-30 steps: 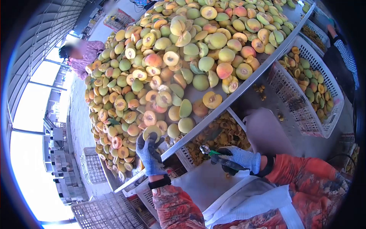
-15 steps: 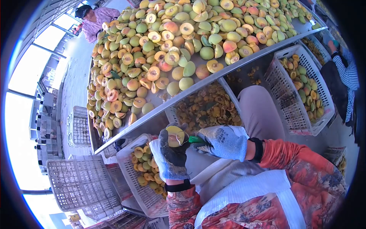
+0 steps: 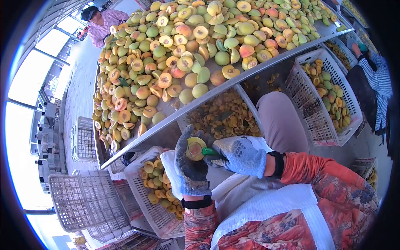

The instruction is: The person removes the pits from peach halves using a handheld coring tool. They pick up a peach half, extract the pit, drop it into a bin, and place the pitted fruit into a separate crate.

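My left hand, in a grey-and-blue work glove, is closed around a halved peach with its cut face turned up and a browner centre showing. From the right, my gloved right hand grips a small tool with a green handle. The handle's front end is at the peach's edge; the working tip cannot be made out. Below both hands lie my lap and a white apron. Just beyond them, a crate holds peach scraps.
A metal-edged table heaped with halved peaches spans the front. Crates of peach halves stand at left and right. Stacked crates are farther left. One person stands behind the table; another's checked sleeve is at right.
My left hand has turned and opened its fingers a little around the peach, so more of the cut face shows. A thin curved line across the fruit is no longer visible. The view shifts slightly.
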`<state>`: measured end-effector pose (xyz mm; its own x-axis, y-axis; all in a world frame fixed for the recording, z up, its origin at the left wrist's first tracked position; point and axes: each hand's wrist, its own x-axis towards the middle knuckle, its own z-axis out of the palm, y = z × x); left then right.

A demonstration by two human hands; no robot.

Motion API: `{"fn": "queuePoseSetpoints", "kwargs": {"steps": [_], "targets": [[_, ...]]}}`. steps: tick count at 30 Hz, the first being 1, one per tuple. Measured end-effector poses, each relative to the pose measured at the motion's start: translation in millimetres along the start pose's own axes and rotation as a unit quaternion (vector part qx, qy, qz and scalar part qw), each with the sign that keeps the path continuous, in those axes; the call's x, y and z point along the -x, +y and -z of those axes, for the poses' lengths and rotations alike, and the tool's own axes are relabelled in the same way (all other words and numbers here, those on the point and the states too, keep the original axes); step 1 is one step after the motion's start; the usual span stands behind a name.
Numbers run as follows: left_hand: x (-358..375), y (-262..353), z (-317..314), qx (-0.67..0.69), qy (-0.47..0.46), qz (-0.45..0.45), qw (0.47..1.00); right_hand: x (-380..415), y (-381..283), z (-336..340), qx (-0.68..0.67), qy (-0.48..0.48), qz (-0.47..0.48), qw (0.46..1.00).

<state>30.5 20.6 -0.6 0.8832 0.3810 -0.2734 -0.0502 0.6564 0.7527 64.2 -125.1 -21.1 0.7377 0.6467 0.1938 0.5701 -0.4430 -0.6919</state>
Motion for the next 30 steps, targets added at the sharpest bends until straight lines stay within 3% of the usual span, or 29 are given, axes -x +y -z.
{"fn": "queuePoseSetpoints", "kwargs": {"steps": [7,10,12,13,15,16,17,18,19,20,21,22,23,24,25,26,27,29,30], "targets": [[5.1,-1.1,5.0,-0.037,-0.007,0.005,0.999,4.5,4.3,0.8,0.018,-0.025,0.0,1.0],[7.6,-5.4,16.4,-0.046,-0.025,-0.005,0.999,7.9,1.3,0.4,-0.029,-0.073,0.018,0.997],[11.4,-2.6,9.1,-0.033,-0.027,-0.018,0.999,9.5,1.5,-9.5,-0.133,-0.123,-0.011,0.983],[17.3,2.1,-3.6,-0.021,0.019,-0.031,0.999,9.2,-0.3,-7.0,-0.136,-0.126,-0.005,0.983],[23.4,5.1,-15.7,-0.012,0.072,-0.06,0.995,1.4,-13.6,10.7,-0.374,-0.253,-0.075,0.889],[25.3,6.0,-17.7,-0.027,0.085,-0.057,0.994,-5.6,-19.1,14.3,-0.382,-0.283,-0.159,0.865],[25.8,10.5,-19.2,-0.042,0.101,-0.066,0.992,-3.9,-10.1,3.8,-0.535,-0.273,-0.239,0.763],[26.5,19.1,-22.1,-0.076,0.095,-0.046,0.991,-12.8,-15.9,21.7,-0.42,-0.275,-0.18,0.846],[28.4,25.7,-22.6,-0.112,0.097,-0.027,0.989,-14.9,-13.9,19.6,-0.419,-0.254,-0.139,0.861],[29.4,22.2,-12.4,-0.392,0.063,-0.221,0.89,-18.4,-9.4,13.2,-0.412,-0.282,-0.203,0.842],[24.9,12.5,0.6,-0.634,0.031,-0.364,0.682,-13.2,8.5,-4.6,-0.489,-0.245,-0.255,0.797],[11.5,-2.7,8.5,-0.351,0.077,-0.257,0.897,-13.2,8.1,-15.2,-0.189,-0.069,-0.057,0.978],[0.0,-13.8,15.8,-0.008,0.095,-0.119,0.988,-11.7,4.7,-19.6,-0.192,-0.079,-0.04,0.977],[-4.2,-14.4,21.5,-0.004,0.099,-0.13,0.987,-8.2,3.6,-18.2,-0.075,-0.038,-0.021,0.996],[-7.4,-17.0,25.3,0.06,0.063,-0.043,0.995,-5.0,3.9,-14.6,0.044,0.007,-0.004,0.999],[-10.2,-20.0,27.2,0.12,0.023,0.048,0.991,-3.0,4.4,-11.5,0.042,-0.032,-0.024,0.998],[-11.0,-25.8,29.4,0.122,0.02,0.044,0.991,-2.2,4.1,-10.4,0.044,-0.031,-0.02,0.998],[-6.2,-33.6,31.5,-0.109,0.055,-0.097,0.988,1.2,1.8,-11.1,-0.12,-0.092,-0.061,0.987],[-4.6,-35.1,25.0,-0.116,0.082,-0.11,0.984,-0.1,-1.7,-7.3,-0.121,-0.089,-0.061,0.987]]}}
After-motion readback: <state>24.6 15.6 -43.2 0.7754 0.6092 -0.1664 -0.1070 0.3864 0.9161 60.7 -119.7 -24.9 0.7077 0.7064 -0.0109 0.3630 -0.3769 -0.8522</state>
